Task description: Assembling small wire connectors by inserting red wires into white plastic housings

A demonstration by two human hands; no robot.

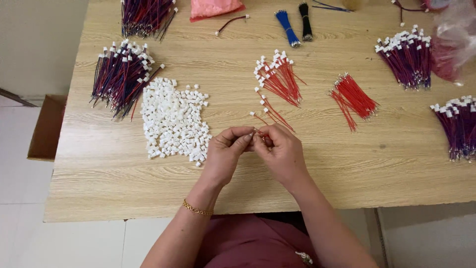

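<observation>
**Two hands pinched on one red wire**

Many white plastic connectors (173, 120) lie heaped just left of my left hand (225, 151). Its fingertips pinch together against those of my right hand (280, 151), both closed on a thin red wire (261, 133) held just above the wooden table (386, 164). Behind lie red wires with white ends (277, 77); further right, a bare red bundle (353, 95).
</observation>
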